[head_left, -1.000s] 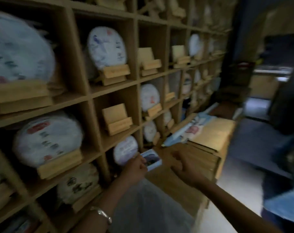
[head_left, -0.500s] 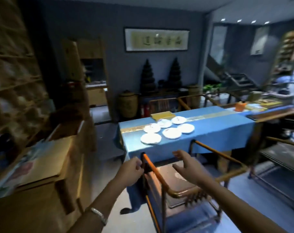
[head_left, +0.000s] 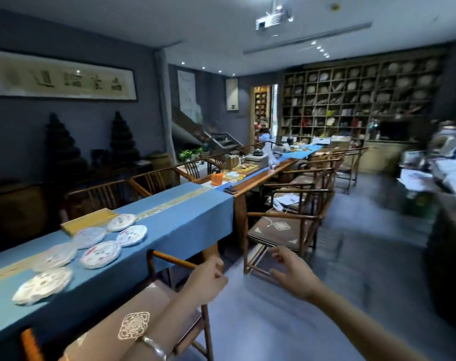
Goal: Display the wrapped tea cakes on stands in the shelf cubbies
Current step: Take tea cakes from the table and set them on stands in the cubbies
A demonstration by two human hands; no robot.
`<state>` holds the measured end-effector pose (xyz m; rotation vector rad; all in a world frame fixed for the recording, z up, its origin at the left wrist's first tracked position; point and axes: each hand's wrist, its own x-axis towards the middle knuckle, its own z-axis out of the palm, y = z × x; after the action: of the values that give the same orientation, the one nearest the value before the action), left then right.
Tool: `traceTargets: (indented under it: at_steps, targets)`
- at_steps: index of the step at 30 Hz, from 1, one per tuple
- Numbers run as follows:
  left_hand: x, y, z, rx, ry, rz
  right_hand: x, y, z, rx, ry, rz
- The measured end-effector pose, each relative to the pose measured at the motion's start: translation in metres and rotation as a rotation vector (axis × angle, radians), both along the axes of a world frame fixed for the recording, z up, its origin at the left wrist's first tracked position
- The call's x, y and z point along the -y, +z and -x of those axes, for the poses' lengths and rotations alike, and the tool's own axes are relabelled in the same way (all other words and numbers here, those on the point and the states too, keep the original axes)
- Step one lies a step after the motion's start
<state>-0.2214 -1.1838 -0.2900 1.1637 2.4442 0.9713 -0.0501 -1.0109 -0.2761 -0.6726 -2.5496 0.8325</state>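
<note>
Nearest the camera, the left hand [head_left: 207, 280] is raised over the corner of a wooden chair [head_left: 174, 290]; its fingers are curled into a loose fist and nothing shows inside them, with a silver bracelet [head_left: 154, 347] on the wrist below. The right hand [head_left: 290, 269] floats to its right over the grey floor, fingers spread and gently bent, gripping nothing. The chair's brown cushion [head_left: 133, 316] carries a pale woven emblem. Just left of the hands, six wrapped tea cakes [head_left: 100, 254] lie flat on the blue tablecloth [head_left: 185, 220], in a loose cluster, some touching or overlapping at the edges; their white paper bears red and dark print too blurred to read. A flat yellow box [head_left: 88, 220] lies just behind them, beside the cloth's pale gold stripe. Further on, a second armchair [head_left: 281, 230] stands beside the long table, where an orange holder [head_left: 217, 178] and small tea ware are set. On the left wall hangs a framed calligraphy scroll [head_left: 62, 76] above two dark tiered ornaments. At the far end, a wall of shelf cubbies [head_left: 357, 95] holds many round cakes, well apart from the ones on the table.
</note>
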Motion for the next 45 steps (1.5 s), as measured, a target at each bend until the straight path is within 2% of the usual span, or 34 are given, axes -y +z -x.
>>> traceTargets:
  at_steps: [5,9,13,18,22,28,35,45]
  targets:
    - [-0.091,-0.016,0.011,0.014,-0.119,0.037,-0.079,-0.019,-0.003,0.022,-0.112,0.011]
    - [-0.158,-0.031,0.054,0.043,-0.163,0.052,-0.136,-0.036,0.033,0.053,-0.116,0.039]
    - [-0.227,-0.034,0.122,0.111,-0.123,0.039,-0.204,-0.033,0.102,0.054,-0.102,0.040]
    - [-0.286,-0.022,0.221,0.113,-0.025,0.048,-0.284,-0.015,0.217,0.080,-0.042,0.035]
    - [-0.298,-0.023,0.297,0.082,0.103,0.104,-0.318,-0.011,0.310,0.069,0.052,0.042]
    - [-0.281,-0.049,0.396,0.082,0.287,0.159,-0.325,-0.044,0.445,0.148,0.274,0.063]
    - [-0.270,-0.081,0.494,0.171,0.588,0.186,-0.334,-0.077,0.605,0.224,0.578,0.087]
    - [-0.289,-0.094,0.623,0.300,1.003,0.053,-0.388,-0.088,0.821,0.364,0.831,0.006]
